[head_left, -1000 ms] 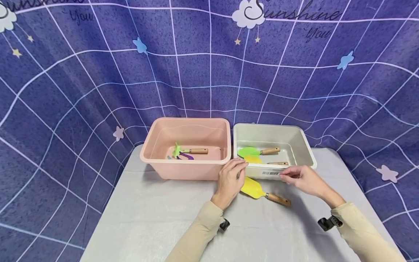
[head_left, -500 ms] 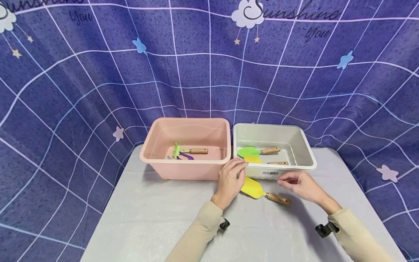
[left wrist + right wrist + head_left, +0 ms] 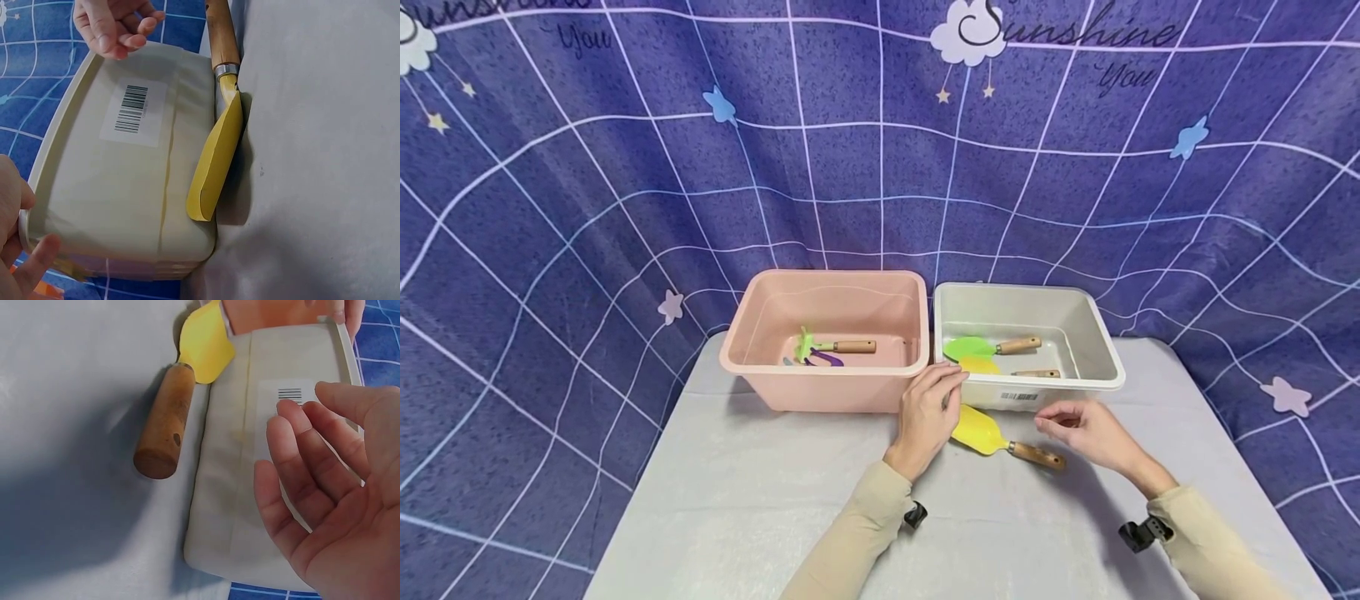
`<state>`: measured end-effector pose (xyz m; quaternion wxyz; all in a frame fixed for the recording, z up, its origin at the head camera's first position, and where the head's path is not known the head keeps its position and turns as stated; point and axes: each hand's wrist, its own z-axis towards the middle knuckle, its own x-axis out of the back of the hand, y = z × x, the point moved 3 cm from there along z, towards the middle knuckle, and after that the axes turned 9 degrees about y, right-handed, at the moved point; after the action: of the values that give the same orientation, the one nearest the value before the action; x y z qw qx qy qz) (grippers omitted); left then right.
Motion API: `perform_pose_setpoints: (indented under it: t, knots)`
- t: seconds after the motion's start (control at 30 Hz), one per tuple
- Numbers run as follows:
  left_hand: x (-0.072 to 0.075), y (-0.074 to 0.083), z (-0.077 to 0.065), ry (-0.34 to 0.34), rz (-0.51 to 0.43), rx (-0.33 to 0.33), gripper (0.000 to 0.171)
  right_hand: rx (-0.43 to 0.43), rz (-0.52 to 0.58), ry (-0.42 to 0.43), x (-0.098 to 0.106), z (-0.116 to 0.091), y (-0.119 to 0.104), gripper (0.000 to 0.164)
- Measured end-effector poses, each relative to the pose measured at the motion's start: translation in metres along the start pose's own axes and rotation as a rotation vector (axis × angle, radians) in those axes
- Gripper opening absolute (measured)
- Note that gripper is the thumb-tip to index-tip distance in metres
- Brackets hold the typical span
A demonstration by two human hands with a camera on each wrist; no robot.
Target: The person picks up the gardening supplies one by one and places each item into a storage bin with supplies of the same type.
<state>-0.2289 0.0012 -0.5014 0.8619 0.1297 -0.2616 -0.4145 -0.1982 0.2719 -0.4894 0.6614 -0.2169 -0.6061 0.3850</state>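
A yellow garden trowel (image 3: 981, 431) with a wooden handle (image 3: 166, 422) lies on the table along the front of the white bin (image 3: 1105, 383). At that bin's near left corner is my left hand (image 3: 927, 417), its fingers over the rim and a digit against the outer wall in the left wrist view. Above the trowel handle, in front of the barcode label (image 3: 131, 109), my right hand (image 3: 1093, 433) hovers with loosely bent fingers and nothing in them. Inside the white bin lie a green trowel (image 3: 972, 347) and another yellow trowel (image 3: 979, 365), partly hidden by the front wall.
To the left stands a pink bin (image 3: 827, 392) holding a green hand rake (image 3: 806, 342) with a wooden handle and a purple-handled tool (image 3: 826, 358). Both bins stand near the back of the cloth-covered table (image 3: 737, 500), before a blue patterned curtain (image 3: 850, 167).
My right hand has dropped slightly from the white bin's front wall and drawn back a little toward me. My left hand, the bins and the trowels stay in place.
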Motion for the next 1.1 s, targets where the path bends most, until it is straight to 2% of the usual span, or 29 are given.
perform_pose_setpoints:
  t: [0.23, 0.4, 0.67, 1.1]
  knots:
    - [0.001, 0.001, 0.001, 0.020, -0.006, -0.016, 0.018, -0.002, -0.010, 0.023, -0.003, -0.001, 0.001, 0.020]
    - [0.000, 0.001, 0.001, 0.009, 0.003, -0.019, 0.019, -0.011, -0.030, 0.051, -0.004, -0.002, 0.001, 0.016]
    - [0.002, 0.002, 0.000, -0.003, 0.008, -0.006, 0.019, 0.041, -0.058, 0.063, -0.008, -0.004, 0.003, 0.015]
    - [0.001, 0.002, 0.000, 0.002, 0.004, -0.007, 0.019, 0.063, -0.055, 0.079, -0.014, -0.009, 0.009, 0.012]
